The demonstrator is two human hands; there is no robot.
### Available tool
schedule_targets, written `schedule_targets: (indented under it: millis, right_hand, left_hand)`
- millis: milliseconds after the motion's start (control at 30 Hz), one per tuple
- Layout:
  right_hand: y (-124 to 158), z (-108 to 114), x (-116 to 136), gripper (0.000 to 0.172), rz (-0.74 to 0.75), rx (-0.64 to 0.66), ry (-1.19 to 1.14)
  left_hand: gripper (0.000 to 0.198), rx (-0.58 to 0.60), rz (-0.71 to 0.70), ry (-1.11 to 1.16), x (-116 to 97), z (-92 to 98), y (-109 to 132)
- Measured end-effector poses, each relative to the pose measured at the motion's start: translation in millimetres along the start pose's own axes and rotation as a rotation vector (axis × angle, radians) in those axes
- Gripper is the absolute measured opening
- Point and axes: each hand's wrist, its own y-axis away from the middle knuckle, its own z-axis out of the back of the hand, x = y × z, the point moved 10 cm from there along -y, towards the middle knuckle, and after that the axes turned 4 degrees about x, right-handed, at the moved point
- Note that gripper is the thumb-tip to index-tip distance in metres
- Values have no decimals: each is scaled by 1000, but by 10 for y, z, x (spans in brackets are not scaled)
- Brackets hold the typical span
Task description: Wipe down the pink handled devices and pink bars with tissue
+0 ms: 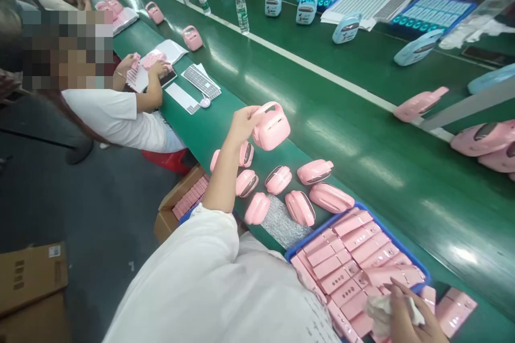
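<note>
My left hand (242, 123) is raised over the green belt (362, 134) and grips a pink device with a handle (272, 126), fingers closed on its left side. Below it, several pink devices (277, 179) lie loose on the belt beside a patch of bubble wrap (284, 222). My right hand (410, 315) is at the bottom right, closed on a crumpled white cloth (380, 311), resting over a blue tray (418, 268) packed with flat pink parts (346, 262).
A person in a white shirt (116, 115) works to my left at a sheet of pink parts (142, 67). More pink devices (418, 103) ride the belt on the right. Blue devices (306, 9), bottles (242, 9) and trays lie across the belt. Cardboard boxes (32, 273) sit on the floor.
</note>
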Motion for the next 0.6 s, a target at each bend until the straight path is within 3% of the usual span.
schedule_targets:
  millis: [100, 267, 600]
  right_hand:
    - [23, -139, 78, 45, 11, 37, -142]
    - [30, -316, 154, 47, 3, 92, -341]
    - [47, -433, 137, 54, 33, 152, -421]
  left_hand:
    - [21, 42, -31, 221, -398, -22, 235]
    - [21, 139, -37, 279, -927, -167, 633]
    - [22, 222, -118, 91, -1453, -313, 1191]
